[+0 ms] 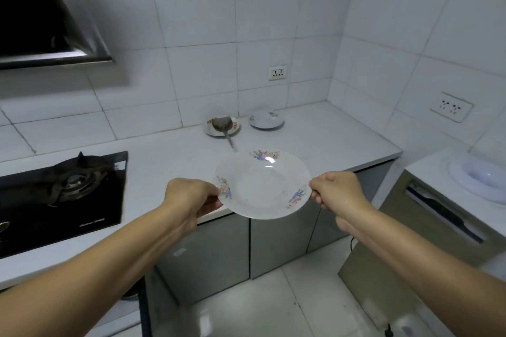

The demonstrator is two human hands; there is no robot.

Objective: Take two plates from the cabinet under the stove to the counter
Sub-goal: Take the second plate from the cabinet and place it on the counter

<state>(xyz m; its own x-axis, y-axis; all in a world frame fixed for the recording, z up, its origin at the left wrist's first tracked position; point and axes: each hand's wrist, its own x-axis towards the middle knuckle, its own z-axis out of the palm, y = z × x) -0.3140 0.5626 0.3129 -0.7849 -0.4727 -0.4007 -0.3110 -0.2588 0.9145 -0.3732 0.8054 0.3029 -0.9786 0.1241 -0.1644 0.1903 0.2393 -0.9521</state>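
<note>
A white plate with flower prints [262, 184] hangs level above the front edge of the white counter [175, 161]. My left hand [189, 197] grips its left rim and my right hand [335, 190] pinches its right rim. The black gas stove [57, 194] is set into the counter at the left. Below the stove, a dark opening with a cabinet door edge [143, 306] shows at the bottom left; its inside is hidden.
Against the back wall stand a plate with a metal skimmer on it [222, 126] and another white plate [266, 119]. A range hood [46, 13] hangs top left. A beige appliance [427, 227] with a white bowl-like object [482, 175] stands right. Grey cabinet doors [276, 246] sit under the counter.
</note>
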